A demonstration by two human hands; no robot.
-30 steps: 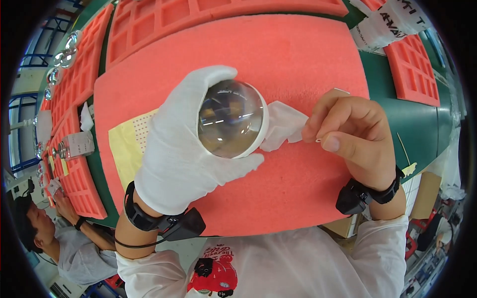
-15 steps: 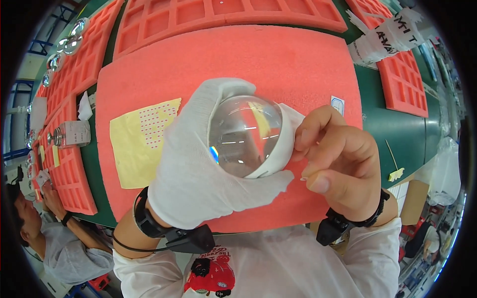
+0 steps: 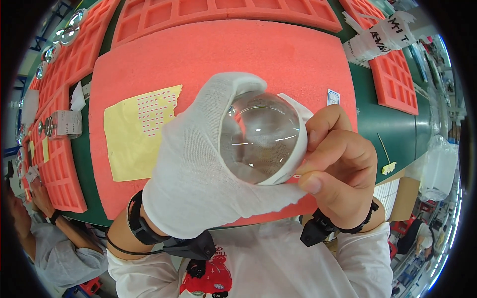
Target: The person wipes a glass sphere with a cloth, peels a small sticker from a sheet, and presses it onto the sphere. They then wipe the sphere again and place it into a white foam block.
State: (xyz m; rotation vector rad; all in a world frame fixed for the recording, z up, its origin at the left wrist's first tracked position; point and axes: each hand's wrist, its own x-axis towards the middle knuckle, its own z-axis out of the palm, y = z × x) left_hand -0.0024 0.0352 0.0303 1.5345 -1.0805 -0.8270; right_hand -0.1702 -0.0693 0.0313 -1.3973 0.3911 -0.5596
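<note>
My left hand [image 3: 194, 164], in a white knitted glove, grips a large round clear glass lens [image 3: 261, 139] by its edge, over the pink foam pad. A white band runs along the lens's right and lower rim. Beside that rim my bare right hand [image 3: 340, 164] has thumb and forefinger pinched on a tiny white sticker [image 3: 297, 176], close to the glass. A bit of white cloth or paper [image 3: 297, 105] shows behind the lens, partly hidden. On the pad to the left lies a yellow sheet [image 3: 126, 149] with rows of small red-and-white stickers.
The pink foam pad [image 3: 298, 54] covers the green table [image 3: 370, 119]. Pink compartment trays [image 3: 218, 12] stand behind and at both sides, some on the left holding glass lenses. A glass bottle [image 3: 68, 124], a white-wrapped roll [image 3: 380, 39] and a co-worker's arm [image 3: 69, 231] are nearby.
Both hands and the lens have shifted slightly right in view. The right thumb and forefinger have moved closer to the lens's rim with the sticker.
</note>
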